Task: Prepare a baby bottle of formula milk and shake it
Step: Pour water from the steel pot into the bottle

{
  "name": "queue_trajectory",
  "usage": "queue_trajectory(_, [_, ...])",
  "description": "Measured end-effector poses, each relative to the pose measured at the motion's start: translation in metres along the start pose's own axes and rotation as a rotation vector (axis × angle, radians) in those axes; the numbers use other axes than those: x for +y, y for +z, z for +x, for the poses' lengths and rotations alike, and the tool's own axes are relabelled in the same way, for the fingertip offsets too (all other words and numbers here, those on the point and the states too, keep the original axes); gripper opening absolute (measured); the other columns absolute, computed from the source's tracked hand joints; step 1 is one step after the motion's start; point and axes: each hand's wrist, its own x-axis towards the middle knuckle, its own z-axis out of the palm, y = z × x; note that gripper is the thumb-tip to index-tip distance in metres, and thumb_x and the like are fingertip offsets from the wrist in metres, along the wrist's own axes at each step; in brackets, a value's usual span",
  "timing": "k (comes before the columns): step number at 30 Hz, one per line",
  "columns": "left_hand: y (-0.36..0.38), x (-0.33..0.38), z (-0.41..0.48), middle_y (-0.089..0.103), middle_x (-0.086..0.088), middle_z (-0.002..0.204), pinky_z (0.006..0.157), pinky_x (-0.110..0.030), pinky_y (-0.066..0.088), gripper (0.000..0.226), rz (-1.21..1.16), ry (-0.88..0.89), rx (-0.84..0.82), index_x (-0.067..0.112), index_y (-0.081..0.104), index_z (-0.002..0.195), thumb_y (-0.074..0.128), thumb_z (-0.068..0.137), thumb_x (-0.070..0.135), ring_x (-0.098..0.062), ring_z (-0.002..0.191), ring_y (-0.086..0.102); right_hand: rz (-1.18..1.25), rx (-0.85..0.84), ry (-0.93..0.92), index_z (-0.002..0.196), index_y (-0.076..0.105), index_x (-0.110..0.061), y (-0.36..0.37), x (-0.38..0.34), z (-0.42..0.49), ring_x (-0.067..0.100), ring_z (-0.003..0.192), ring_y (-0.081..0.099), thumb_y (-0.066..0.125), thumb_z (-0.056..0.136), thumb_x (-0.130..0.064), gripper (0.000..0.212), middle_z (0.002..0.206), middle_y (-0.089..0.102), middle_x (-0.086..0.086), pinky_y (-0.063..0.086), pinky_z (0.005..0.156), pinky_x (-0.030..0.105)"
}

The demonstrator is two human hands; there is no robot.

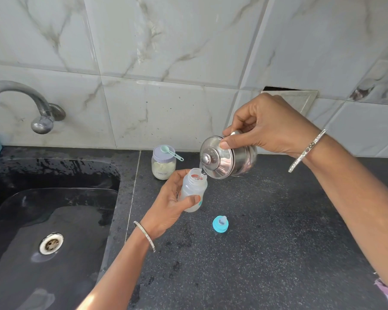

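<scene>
Counter [278, 253] of black stone lies under both hands. Your right hand [271, 126] grips the tilted steel pot [244, 159], thumb pressing its lid [215, 157], just over the open baby bottle [194, 186] which your left hand [170, 204] holds. Blue teat cap [220, 224] lies near.

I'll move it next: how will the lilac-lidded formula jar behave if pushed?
The squat lilac-lidded formula jar probably slides rather than tips. The teal plastic scoop lying loose on top may fall off.

left hand [171, 205] curled round bottle [193, 186], right hand [271, 124] raised, gripping tilted pot [244, 161], thumb pressing lid [217, 161]
</scene>
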Motion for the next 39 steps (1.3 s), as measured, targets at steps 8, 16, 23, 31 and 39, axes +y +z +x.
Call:
queue_trajectory(8, [0.0,0.0,0.001,0.064,0.0,0.131,0.11,-0.051,0.045,0.067,-0.013,-0.009,0.007,0.02,0.051,0.133,0.079,0.073,0.031,-0.022,0.122,0.059,0.168,-0.011,0.027,0.067,0.076,-0.013,0.004,0.018,0.002,0.045,0.096,0.075,0.095,0.058,-0.042,0.036,0.085,0.081,0.017,0.059,0.094,0.059])
queue_trajectory(16, [-0.003,0.0,0.005,0.063,-0.006,0.129,0.103,-0.041,0.048,0.071,-0.052,-0.002,0.027,0.015,0.049,0.132,0.079,0.07,0.03,-0.016,0.114,0.06,0.62,-0.036,0.227,0.079,0.073,0.003,0.011,0.053,-0.002,0.015,0.066,0.075,0.091,0.055,-0.026,0.041,0.073,0.079,0.013,0.066,0.074,0.03])
queue_trajectory(23, [-0.003,-0.001,0.003,0.068,0.002,0.121,0.093,-0.03,0.052,0.07,-0.065,-0.013,0.044,0.014,0.048,0.13,0.08,0.07,0.03,-0.012,0.109,0.063,1.007,0.085,0.441,0.079,0.068,-0.002,0.049,0.102,-0.012,0.016,0.076,0.077,0.079,0.074,-0.013,0.016,0.087,0.079,0.011,0.065,0.072,0.026])
queue_trajectory(31, [-0.003,-0.015,0.002,0.068,0.004,0.12,0.093,-0.032,0.053,0.069,-0.056,-0.071,0.066,0.017,0.05,0.127,0.084,0.069,0.032,-0.014,0.108,0.065,1.216,0.466,0.637,0.072,0.058,-0.006,0.11,0.165,-0.004,0.016,0.078,0.072,0.067,0.097,0.002,0.027,0.074,0.075,0.006,0.063,0.079,0.027])
queue_trajectory(39, [-0.004,-0.028,0.009,0.068,-0.004,0.123,0.095,-0.034,0.054,0.069,-0.079,-0.104,0.087,0.015,0.052,0.127,0.085,0.068,0.028,-0.019,0.113,0.063,1.267,0.832,0.867,0.067,0.052,-0.007,0.17,0.227,0.026,0.017,0.065,0.055,0.069,0.098,0.0,0.036,0.052,0.063,0.001,0.052,0.071,0.033])
